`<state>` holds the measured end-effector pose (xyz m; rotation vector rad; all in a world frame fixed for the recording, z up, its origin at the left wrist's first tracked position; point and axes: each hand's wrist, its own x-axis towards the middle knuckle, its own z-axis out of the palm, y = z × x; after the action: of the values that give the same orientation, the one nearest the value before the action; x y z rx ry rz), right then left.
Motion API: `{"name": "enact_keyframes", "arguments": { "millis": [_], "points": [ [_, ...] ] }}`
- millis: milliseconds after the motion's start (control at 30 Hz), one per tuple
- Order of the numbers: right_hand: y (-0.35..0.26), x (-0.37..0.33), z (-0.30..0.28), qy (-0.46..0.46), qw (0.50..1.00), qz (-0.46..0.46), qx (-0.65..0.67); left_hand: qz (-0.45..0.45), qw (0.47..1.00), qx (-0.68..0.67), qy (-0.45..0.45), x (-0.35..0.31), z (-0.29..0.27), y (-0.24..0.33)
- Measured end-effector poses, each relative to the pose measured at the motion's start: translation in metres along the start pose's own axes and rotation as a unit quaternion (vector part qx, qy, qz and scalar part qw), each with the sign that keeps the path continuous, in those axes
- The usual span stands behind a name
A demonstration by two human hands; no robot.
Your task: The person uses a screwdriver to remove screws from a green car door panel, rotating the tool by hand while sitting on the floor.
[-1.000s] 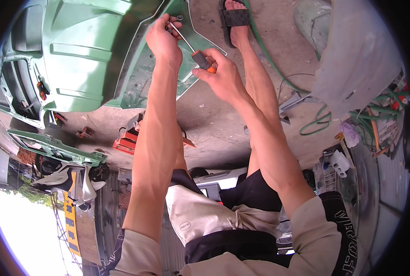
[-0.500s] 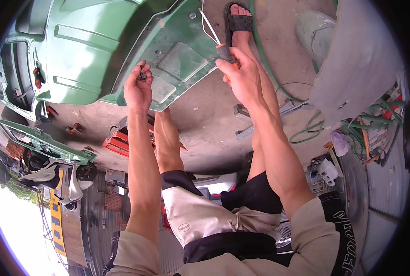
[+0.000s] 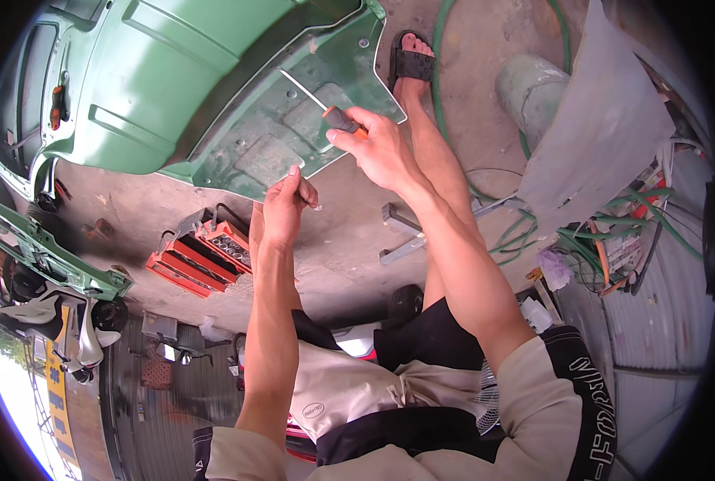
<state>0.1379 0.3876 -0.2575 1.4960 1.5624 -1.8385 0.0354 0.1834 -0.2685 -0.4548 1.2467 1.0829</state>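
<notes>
My right hand [image 3: 381, 152] is closed round the dark grey and orange handle of a screwdriver [image 3: 343, 122]. The screwdriver's thin bright shaft points up and left over a green metal panel [image 3: 245, 120] with raised rectangles and several bolt heads or holes. Nearer to me, by the panel's near edge, my left hand [image 3: 287, 207] has its fingers curled and its thumb up. A tiny pale bit shows at its fingertips; what lies inside the fingers is hidden. The panel joins a larger glossy green vehicle body [image 3: 165, 56] at the upper left.
On the floor at left stands an open red toolbox [image 3: 197, 260] with sockets. Another orange-handled tool [image 3: 57, 108] rests on the green body. A grey metal stand [image 3: 405, 232] is beside my leg. Green hose [image 3: 446, 88], a pale cylinder [image 3: 530, 92] and a grey sheet [image 3: 606, 120] are at right.
My left hand has moved toward me and right, its fingers curling over the small dark round pieces it showed before. The right hand has brought the screwdriver left and slightly nearer. The view has shifted.
</notes>
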Motion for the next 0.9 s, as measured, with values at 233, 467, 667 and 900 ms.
{"name": "enact_keyframes", "arguments": {
  "millis": [233,467,667,900],
  "points": [
    [-0.004,-0.015,0.002,0.135,0.989,-0.017,0.056,-0.022,0.997,0.079,0.012,0.047,0.028,0.031],
    [-0.016,-0.026,-0.020,0.170,0.979,0.032,0.110,0.056,0.995,0.063,-0.050,0.122,0.100,0.068],
    [0.004,-0.017,-0.031,0.201,0.976,-0.019,0.086,0.072,0.978,0.195,0.027,0.160,0.130,0.076],
    [0.000,-0.016,-0.040,0.186,0.979,-0.007,0.081,0.058,0.991,0.120,-0.028,0.160,0.127,0.071]
  ]
}}
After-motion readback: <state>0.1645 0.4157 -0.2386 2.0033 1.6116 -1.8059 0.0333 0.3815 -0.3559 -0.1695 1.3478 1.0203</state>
